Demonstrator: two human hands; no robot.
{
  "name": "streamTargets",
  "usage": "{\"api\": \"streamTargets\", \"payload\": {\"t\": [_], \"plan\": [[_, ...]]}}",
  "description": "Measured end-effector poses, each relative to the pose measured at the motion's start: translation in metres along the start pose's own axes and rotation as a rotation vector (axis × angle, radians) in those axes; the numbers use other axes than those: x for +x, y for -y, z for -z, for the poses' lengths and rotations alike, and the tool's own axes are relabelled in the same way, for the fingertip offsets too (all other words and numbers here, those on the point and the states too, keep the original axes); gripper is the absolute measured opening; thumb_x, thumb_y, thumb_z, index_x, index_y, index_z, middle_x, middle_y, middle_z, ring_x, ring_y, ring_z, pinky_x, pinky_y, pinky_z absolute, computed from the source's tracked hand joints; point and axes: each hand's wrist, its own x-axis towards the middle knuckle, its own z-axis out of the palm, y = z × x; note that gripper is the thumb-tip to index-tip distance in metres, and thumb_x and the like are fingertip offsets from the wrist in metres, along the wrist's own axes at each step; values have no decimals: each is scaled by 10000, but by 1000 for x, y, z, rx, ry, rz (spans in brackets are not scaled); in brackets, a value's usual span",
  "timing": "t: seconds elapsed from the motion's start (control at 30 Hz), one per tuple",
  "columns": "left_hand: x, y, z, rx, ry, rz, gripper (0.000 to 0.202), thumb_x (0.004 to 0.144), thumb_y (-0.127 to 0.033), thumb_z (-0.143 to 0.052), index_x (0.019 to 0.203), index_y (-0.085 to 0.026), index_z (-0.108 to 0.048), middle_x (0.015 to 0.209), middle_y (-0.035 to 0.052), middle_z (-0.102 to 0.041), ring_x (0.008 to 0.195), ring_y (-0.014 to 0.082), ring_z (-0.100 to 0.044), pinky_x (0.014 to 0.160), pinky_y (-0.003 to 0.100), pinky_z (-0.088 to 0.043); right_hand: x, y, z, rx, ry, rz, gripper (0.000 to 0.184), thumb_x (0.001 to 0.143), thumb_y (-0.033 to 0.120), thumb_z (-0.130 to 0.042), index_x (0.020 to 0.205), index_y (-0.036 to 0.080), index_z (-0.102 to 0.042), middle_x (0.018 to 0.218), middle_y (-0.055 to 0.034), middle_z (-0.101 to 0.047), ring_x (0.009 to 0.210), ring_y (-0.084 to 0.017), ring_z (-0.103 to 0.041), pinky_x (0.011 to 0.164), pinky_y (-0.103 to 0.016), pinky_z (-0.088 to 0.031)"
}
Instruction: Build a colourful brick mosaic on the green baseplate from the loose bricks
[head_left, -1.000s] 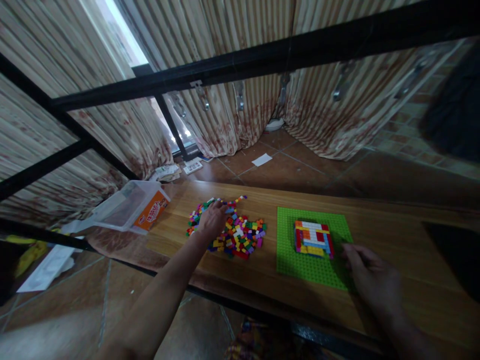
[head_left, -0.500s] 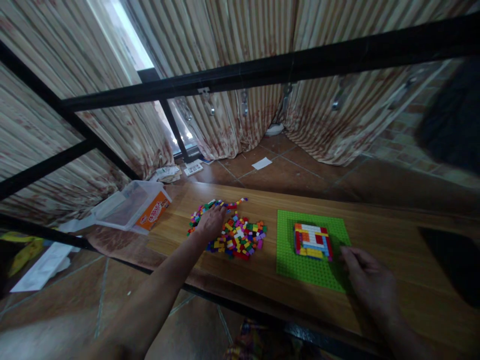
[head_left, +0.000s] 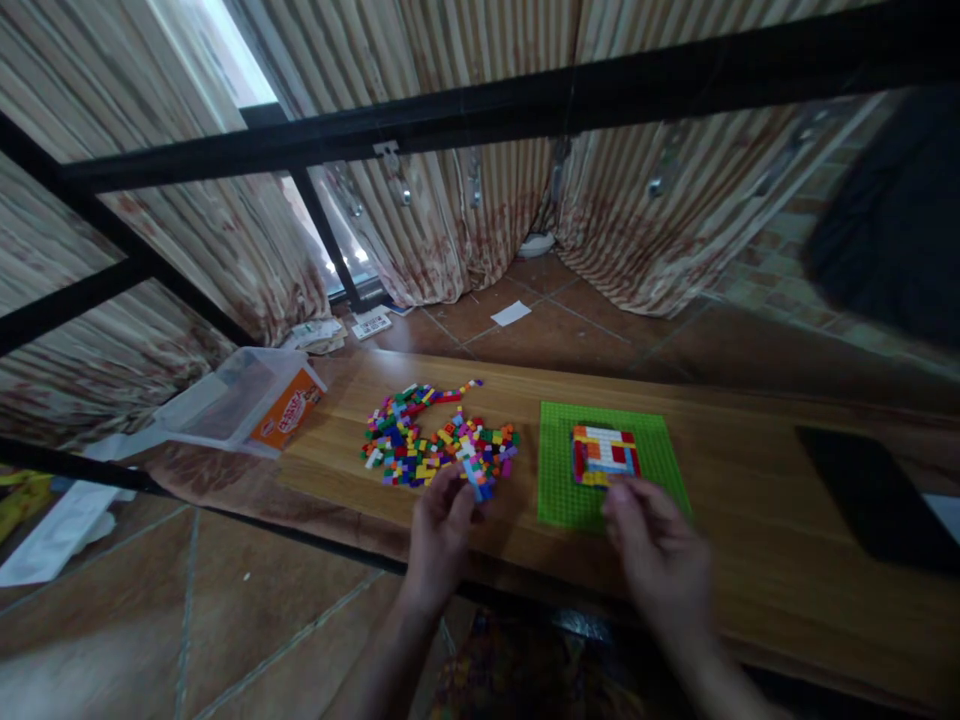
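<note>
My left hand [head_left: 439, 535] is at the near side of a loose pile of small coloured building bricks [head_left: 427, 465]. Its thumb and fingers are pinched on what looks like a light blue building brick [head_left: 471, 468]; blur and the pile behind hide its outline. A green studded baseplate [head_left: 555, 500] lies to the right on the table. On it stands a low rectangular build [head_left: 604, 452] of white, red, yellow, orange and blue bricks. My right hand [head_left: 664, 550] hovers by the build's near right corner, fingers closed; whatever they hold is hidden.
A clear plastic box [head_left: 244, 400] with an orange label stands left of the pile. A black flat object [head_left: 870, 495] lies at the table's right. The wooden table [head_left: 750, 500] has a dark frame along its near edge. Striped curtains [head_left: 465, 60] hang behind.
My left hand has drawn back from the pile's far side to its near edge, fingers pinched. My right hand has moved left, over the baseplate's near edge. The view has shifted slightly.
</note>
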Motion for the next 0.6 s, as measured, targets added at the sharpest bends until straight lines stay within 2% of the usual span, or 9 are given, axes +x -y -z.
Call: {"api": "streamTargets", "payload": {"t": [0.07,0.13,0.2,0.27,0.4,0.6], "plan": [[-25,6,-14,-21,66,38,303,814,-379,-575,1030,-173,-624,824,33,-662,721,140,-608,670,245,-509,-19,17,-27,9,277,-7,396,869,543,-523,1054,204,-608,730,-25,-661,609,-166,-599,540,-249,-457],[-40,10,-21,-41,125,26,274,835,-357,-555,1037,-186,-626,913,49,-680,830,162,-624,766,269,-516,-31,25,-48,7,394,15,344,913,516,-460,989,207,-590,713,-15,-659,614,-162,-610,565,-246,-452],[-47,13,-21,-29,157,8,258,854,-344,-535,1048,-197,-620,993,53,-680,911,174,-623,833,281,-505,-38,25,-60,-64,390,53,330,938,492,-412,878,215,-582,690,-15,-649,626,-165,-616,594,-252,-439],[-50,16,-16,22,171,6,240,863,-351,-529,1027,-201,-618,999,47,-679,912,173,-622,835,274,-499,-41,21,-65,-133,361,82,341,949,472,-387,811,221,-571,666,-19,-636,628,-172,-613,605,-259,-424],[-50,22,-8,155,170,10,240,874,-412,-511,899,-197,-615,870,37,-674,795,164,-612,755,257,-491,-49,15,-67,-139,367,69,331,964,432,-357,806,223,-560,690,-27,-642,645,-172,-610,610,-259,-413],[-51,23,-17,143,114,65,297,861,-482,-506,806,-199,-577,757,27,-646,712,160,-592,677,249,-478,-53,13,-72,-60,390,15,285,961,415,-370,826,228,-537,718,-19,-652,664,-167,-628,605,-252,-422]]}}
